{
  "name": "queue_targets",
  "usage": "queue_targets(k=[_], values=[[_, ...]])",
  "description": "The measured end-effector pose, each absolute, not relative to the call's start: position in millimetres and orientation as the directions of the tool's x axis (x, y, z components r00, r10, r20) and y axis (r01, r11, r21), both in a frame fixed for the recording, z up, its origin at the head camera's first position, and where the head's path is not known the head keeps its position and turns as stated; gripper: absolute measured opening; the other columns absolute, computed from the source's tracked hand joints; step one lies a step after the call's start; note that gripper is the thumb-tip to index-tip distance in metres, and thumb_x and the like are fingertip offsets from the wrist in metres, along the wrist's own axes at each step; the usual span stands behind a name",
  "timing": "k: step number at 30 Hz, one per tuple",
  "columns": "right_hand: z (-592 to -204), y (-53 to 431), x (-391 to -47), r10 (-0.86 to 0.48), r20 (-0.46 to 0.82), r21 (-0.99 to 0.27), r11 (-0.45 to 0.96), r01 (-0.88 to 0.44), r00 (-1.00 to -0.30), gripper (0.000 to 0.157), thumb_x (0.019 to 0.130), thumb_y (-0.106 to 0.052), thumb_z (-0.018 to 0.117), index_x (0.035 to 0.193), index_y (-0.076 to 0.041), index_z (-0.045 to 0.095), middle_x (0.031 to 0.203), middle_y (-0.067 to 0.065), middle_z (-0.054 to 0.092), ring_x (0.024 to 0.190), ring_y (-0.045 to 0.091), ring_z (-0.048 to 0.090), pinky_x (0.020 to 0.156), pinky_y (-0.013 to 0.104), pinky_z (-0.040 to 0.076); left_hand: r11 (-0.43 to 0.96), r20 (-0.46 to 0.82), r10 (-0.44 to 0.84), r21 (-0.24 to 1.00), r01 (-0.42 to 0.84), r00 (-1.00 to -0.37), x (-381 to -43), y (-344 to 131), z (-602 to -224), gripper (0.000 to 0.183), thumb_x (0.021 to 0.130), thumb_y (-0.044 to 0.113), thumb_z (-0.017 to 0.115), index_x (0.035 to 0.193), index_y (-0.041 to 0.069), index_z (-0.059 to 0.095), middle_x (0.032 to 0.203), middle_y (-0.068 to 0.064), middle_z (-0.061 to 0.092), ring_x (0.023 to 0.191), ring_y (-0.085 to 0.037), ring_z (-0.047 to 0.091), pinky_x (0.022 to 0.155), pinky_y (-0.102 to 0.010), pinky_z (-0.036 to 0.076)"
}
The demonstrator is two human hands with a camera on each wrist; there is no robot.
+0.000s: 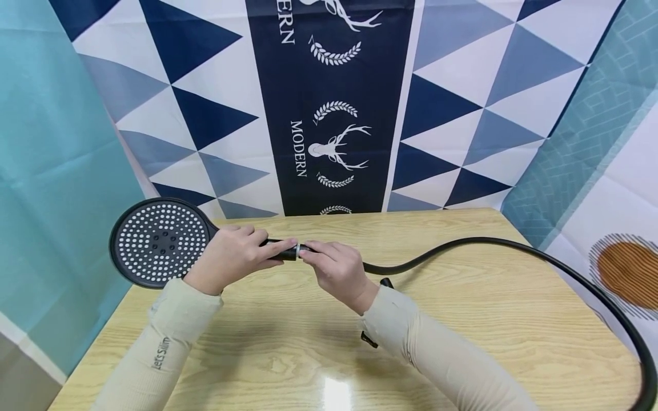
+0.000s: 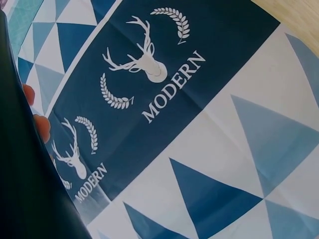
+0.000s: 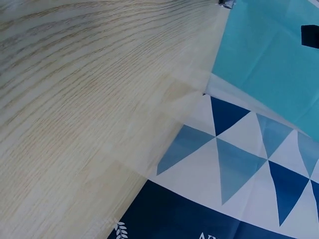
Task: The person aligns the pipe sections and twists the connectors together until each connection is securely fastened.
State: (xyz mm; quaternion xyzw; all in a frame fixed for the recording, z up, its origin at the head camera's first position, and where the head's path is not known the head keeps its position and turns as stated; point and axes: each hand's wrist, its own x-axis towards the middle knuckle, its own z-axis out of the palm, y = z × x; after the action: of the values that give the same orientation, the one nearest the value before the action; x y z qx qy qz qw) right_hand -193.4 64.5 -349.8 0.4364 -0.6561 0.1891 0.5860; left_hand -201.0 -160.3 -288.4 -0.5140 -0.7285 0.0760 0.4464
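A black handheld shower head (image 1: pixel 161 242) with a round face of white nozzles is raised above the table on the left. My left hand (image 1: pixel 231 257) grips its handle, index finger stretched along the handle's end. In the left wrist view, the dark shower head (image 2: pixel 30 174) fills the left edge and two fingertips (image 2: pixel 42 127) show beside it. With my right hand (image 1: pixel 339 271) I pinch the end of a black shower hose (image 1: pixel 475 240), right against the handle's end, where a pale ring shows. Whether the two are threaded together I cannot tell.
The hose arcs right over the wooden table (image 1: pixel 288 354) and past its right edge. Small black pieces (image 1: pixel 368 340) lie partly hidden by my right forearm. Patterned cloth (image 1: pixel 334 114) hangs behind the table, with teal cloth (image 1: pixel 61 171) at the left.
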Motion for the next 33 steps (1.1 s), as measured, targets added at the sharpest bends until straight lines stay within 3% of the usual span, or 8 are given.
queue_targets(k=[11, 21, 33], values=[[-351, 64, -196, -0.388, 0.922, 0.241, 0.542, -0.805, 0.014, 0.029, 0.1, -0.019, 0.052, 0.094, 0.0, 0.073, 0.087, 0.011, 0.072, 0.068, 0.019, 0.068, 0.064, 0.026, 0.055, 0.471, 0.569, 0.817, -0.568, 0.675, -0.092, -203, -163, -290, 0.046, 0.075, 0.039, 0.077, 0.117, 0.023, 0.07, 0.061, -0.002, 0.05, 0.046, -0.015, 0.044, 0.042, -0.026, 0.041], [-353, 71, -204, -0.439, 0.879, 0.42, 0.523, -0.742, 0.187, 0.016, 0.093, -0.007, 0.059, 0.088, -0.01, 0.074, 0.088, 0.007, 0.072, 0.064, 0.016, 0.066, 0.059, 0.025, 0.055, 0.483, 0.561, 0.818, -0.551, 0.681, -0.126, -202, -164, -292, 0.047, 0.074, 0.041, 0.079, 0.117, 0.025, 0.07, 0.063, -0.003, 0.052, 0.048, -0.015, 0.047, 0.043, -0.026, 0.043], [-351, 67, -199, -0.423, 0.892, 0.392, 0.548, -0.739, 0.159, 0.02, 0.096, -0.007, 0.056, 0.084, -0.007, 0.072, 0.085, 0.009, 0.072, 0.061, 0.016, 0.066, 0.055, 0.025, 0.054, 0.477, 0.574, 0.811, -0.533, 0.699, -0.116, -203, -165, -294, 0.045, 0.075, 0.04, 0.079, 0.116, 0.023, 0.071, 0.065, -0.003, 0.054, 0.048, -0.016, 0.049, 0.043, -0.027, 0.043]])
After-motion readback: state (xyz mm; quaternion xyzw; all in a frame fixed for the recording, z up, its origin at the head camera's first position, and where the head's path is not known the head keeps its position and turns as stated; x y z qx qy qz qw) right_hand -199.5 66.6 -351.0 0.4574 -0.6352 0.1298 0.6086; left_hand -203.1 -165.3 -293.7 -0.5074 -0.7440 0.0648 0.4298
